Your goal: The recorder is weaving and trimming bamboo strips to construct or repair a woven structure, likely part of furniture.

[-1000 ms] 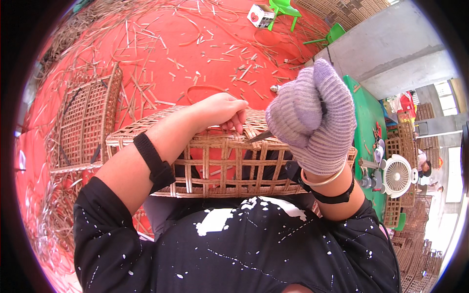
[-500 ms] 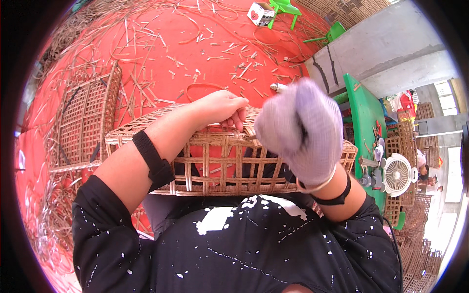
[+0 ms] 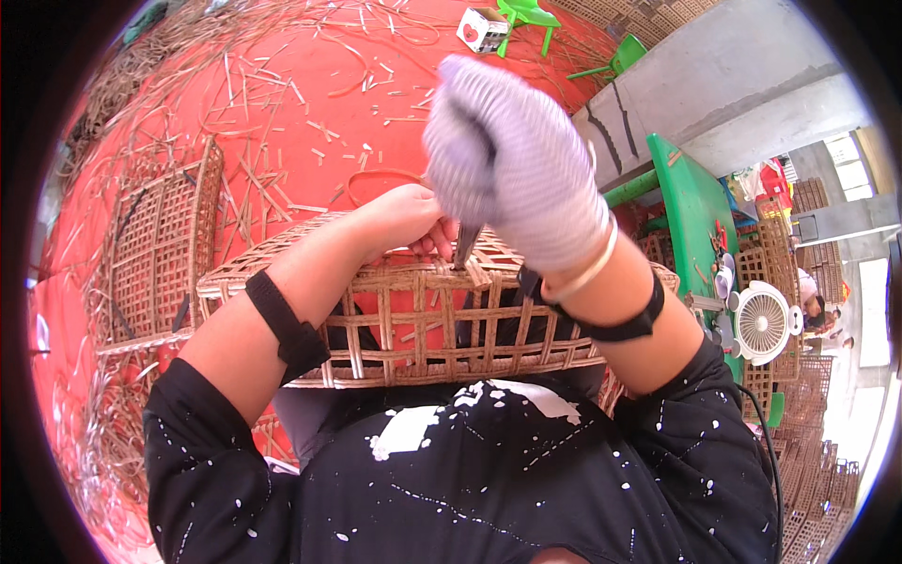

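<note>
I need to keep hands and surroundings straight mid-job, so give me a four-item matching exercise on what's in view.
1. left hand
2. right hand
3. fan
4. other woven piece

A. white, toward the picture's right
B. gloved, gripping a dark tool
C. brown lattice, at the picture's left
D. bare, at the near woven piece's upper edge

Pairs: 1-D, 2-B, 3-A, 4-C

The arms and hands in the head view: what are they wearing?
The left hand is bare, with a broad black strap on its forearm. The right hand wears a pale purple ribbed knit glove, with a pale bangle and a black band below it. Both sleeves are black with white specks.
</note>
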`<state>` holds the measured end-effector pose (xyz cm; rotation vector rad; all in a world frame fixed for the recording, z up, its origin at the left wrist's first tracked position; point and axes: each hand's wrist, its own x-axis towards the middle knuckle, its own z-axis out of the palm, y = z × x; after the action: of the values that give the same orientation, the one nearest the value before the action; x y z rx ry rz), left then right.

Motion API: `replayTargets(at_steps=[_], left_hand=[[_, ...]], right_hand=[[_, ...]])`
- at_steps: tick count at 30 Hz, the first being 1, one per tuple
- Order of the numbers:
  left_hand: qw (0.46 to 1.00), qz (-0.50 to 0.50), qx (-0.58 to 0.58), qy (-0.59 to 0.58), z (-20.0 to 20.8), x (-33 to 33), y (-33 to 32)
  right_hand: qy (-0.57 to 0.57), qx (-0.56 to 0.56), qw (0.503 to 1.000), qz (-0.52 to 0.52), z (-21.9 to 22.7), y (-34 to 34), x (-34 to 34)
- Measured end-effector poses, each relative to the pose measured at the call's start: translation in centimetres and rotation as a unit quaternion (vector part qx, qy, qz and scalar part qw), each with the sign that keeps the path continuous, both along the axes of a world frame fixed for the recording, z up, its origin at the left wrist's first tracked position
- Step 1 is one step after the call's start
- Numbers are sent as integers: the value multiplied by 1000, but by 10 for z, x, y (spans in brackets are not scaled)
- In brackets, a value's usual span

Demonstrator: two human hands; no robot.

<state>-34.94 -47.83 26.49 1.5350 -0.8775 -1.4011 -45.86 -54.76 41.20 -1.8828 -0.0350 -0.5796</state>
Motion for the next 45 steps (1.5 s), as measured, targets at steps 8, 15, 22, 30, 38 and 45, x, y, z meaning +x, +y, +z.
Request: replayTargets(at_steps=[8,15,22,30,38,45], left_hand=[[999,2,37,24,11,0,4],[998,16,51,25,11,-2,3],[998,2,49,38,7,0,5],[998,41,29,31,5,-4,5],[997,40,29,56,5,-1,6],[996,50,21,71,7,-3,7]], right_hand=[[105,417,897,104,-11,-52,-7],[59,455,886,61,-13,-50,-15],[21,443,895,55,-11,-34,-26],[-11,62,998,6,-18,-4,-72],[-106,-117,959,234,-49,20,-89],[-42,-285,899,330,-56,60,-93]])
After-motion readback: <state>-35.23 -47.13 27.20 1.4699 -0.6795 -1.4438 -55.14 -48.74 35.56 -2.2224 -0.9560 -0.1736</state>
